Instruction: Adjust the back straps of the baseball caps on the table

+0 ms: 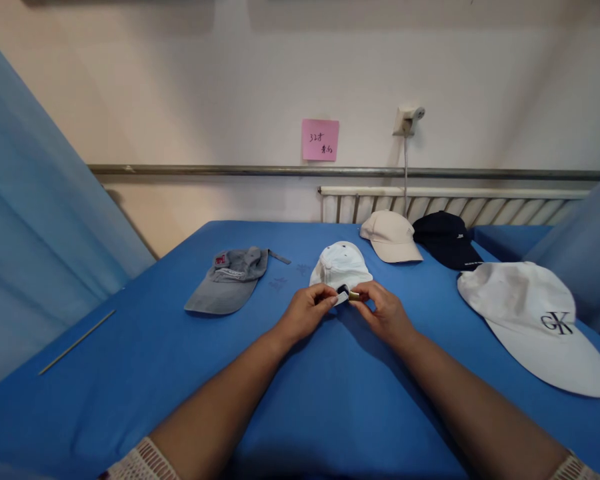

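A white cap [341,261] sits on the blue-covered bed with its back opening toward me. My left hand [306,312] pinches the light strap end [341,299] at the left of that opening. On the other side, my right hand [386,312] grips a small gold-coloured buckle [354,295] between thumb and fingers. The two pieces are close together; whether the strap passes through the buckle I cannot tell. Dark material shows in the gap between them.
A grey cap [235,283] lies left, its strap loose. Behind to the right are a beige cap [389,233] and a black cap [443,237]. A large white cap [525,307] lies right, a thin stick [77,342] far left. Blue curtains [40,220] flank the bed [300,413].
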`<action>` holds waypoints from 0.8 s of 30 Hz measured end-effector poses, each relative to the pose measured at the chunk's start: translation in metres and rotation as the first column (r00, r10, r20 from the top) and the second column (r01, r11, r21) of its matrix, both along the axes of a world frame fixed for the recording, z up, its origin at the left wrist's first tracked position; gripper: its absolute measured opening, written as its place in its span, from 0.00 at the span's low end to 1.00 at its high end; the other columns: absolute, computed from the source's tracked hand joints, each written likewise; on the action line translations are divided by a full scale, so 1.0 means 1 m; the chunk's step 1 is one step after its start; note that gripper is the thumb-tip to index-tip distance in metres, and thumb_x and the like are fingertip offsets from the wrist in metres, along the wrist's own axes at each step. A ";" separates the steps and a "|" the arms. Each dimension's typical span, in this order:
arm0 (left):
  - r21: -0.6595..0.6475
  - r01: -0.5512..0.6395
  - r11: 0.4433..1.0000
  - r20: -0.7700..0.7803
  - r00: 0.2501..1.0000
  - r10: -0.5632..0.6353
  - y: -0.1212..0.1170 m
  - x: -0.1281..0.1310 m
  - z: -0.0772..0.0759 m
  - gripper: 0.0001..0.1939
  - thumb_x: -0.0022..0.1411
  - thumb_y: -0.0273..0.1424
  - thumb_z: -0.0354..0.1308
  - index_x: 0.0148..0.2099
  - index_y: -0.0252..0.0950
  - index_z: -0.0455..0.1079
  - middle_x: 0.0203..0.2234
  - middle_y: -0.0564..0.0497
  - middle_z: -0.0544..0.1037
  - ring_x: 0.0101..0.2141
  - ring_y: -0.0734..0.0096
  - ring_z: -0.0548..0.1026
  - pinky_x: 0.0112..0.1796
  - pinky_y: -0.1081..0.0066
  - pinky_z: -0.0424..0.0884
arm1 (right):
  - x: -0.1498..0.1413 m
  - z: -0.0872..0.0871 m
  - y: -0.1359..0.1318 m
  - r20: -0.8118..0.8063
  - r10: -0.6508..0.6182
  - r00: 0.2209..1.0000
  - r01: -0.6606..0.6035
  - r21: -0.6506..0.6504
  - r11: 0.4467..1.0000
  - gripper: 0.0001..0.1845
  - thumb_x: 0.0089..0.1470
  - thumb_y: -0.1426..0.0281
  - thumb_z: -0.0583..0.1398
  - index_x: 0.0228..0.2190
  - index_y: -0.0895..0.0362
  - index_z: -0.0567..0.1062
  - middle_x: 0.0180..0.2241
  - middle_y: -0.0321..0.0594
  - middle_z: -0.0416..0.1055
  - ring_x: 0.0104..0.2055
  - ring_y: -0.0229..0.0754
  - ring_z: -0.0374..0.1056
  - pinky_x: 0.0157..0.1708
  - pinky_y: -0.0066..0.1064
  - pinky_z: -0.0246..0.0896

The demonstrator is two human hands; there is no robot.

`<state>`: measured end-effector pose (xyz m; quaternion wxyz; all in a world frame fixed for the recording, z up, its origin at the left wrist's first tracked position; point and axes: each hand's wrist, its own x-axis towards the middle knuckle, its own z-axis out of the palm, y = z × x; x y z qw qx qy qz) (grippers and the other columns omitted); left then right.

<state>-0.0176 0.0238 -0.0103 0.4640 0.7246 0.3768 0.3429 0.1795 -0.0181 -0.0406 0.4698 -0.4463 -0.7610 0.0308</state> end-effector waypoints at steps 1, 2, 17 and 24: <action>-0.012 0.011 1.000 0.010 1.000 -0.011 0.000 0.000 0.000 0.10 0.57 0.36 0.59 0.35 0.33 0.73 0.25 0.53 0.72 0.26 0.76 0.67 0.30 0.74 0.62 | 0.000 0.000 0.000 0.001 0.007 1.000 -0.007 -0.003 1.000 0.09 0.57 0.73 0.58 0.41 0.54 0.70 0.37 0.42 0.73 0.36 0.42 0.70 0.38 0.34 0.68; -0.022 0.021 1.000 0.018 1.000 -0.021 0.001 0.000 0.000 0.10 0.56 0.35 0.59 0.35 0.33 0.73 0.25 0.53 0.72 0.26 0.76 0.67 0.30 0.74 0.62 | 0.000 0.001 -0.001 0.003 0.014 1.000 -0.014 -0.009 1.000 0.09 0.57 0.73 0.58 0.41 0.54 0.70 0.37 0.42 0.73 0.37 0.43 0.70 0.39 0.34 0.68; 0.026 0.076 0.997 -0.118 0.990 -0.073 0.005 -0.005 0.000 0.11 0.57 0.35 0.58 0.35 0.32 0.76 0.26 0.51 0.75 0.27 0.73 0.69 0.31 0.73 0.64 | -0.001 0.006 -0.004 0.024 0.136 0.990 -0.135 -0.049 0.990 0.06 0.57 0.74 0.58 0.38 0.54 0.70 0.36 0.41 0.72 0.37 0.43 0.70 0.38 0.34 0.67; 0.137 0.106 0.985 -0.197 0.977 -0.078 0.002 -0.008 0.005 0.11 0.59 0.34 0.55 0.36 0.35 0.77 0.30 0.50 0.79 0.31 0.69 0.73 0.34 0.73 0.66 | 0.000 0.005 -0.006 0.056 0.170 0.984 -0.165 -0.080 0.983 0.08 0.58 0.74 0.57 0.40 0.54 0.69 0.37 0.42 0.73 0.39 0.43 0.70 0.38 0.35 0.67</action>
